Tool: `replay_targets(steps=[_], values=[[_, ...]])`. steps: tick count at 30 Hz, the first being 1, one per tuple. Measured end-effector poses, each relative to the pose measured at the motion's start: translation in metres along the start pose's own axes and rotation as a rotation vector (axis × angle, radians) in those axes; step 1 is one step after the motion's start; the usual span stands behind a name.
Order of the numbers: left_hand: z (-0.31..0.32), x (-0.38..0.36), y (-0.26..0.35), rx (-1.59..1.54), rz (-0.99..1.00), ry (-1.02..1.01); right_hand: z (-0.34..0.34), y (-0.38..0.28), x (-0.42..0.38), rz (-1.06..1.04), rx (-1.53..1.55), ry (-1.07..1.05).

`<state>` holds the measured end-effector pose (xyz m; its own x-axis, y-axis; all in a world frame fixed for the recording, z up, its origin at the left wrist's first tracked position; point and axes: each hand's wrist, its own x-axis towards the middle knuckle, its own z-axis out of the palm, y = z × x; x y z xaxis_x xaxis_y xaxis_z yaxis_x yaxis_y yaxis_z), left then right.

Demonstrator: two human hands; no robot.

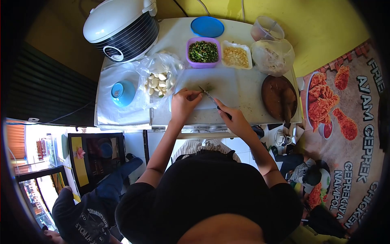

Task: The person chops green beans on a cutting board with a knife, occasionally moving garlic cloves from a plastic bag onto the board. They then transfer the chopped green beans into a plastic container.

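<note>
My right hand [235, 118] is wrapped round the black handle of a small knife [211, 98], its blade pointing up and left over a pale cutting board [228, 79]. Beside the blade tip, my left hand [187, 105] is closed in a pinch; whatever its fingers hold is too small to make out. A little heap of green bits [209, 87] lies on the board just past the blade. Behind the board stand a lilac tub of chopped greens [203, 53] and a white tray of pale chopped pieces [236, 55]. Left of my left hand sits a clear bag of peeled garlic cloves [157, 84].
A blue bowl [123, 93] and a rice cooker [122, 30] occupy the table's left side. A blue lid [207, 27] lies at the back. On the right are a plastic bag [273, 57], a clear container [267, 29] and a brown stone mortar [275, 97]. Two people are nearby.
</note>
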<state>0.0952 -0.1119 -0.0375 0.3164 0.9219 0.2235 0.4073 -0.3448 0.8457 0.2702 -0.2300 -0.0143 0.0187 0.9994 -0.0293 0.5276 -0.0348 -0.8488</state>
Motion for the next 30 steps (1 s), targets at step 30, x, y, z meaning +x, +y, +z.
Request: replay_targets(steps=[30], values=[[0.001,-0.004,-0.006,-0.045,-0.007,0.014,0.009,-0.002,-0.002,-0.038,-0.018,0.005]])
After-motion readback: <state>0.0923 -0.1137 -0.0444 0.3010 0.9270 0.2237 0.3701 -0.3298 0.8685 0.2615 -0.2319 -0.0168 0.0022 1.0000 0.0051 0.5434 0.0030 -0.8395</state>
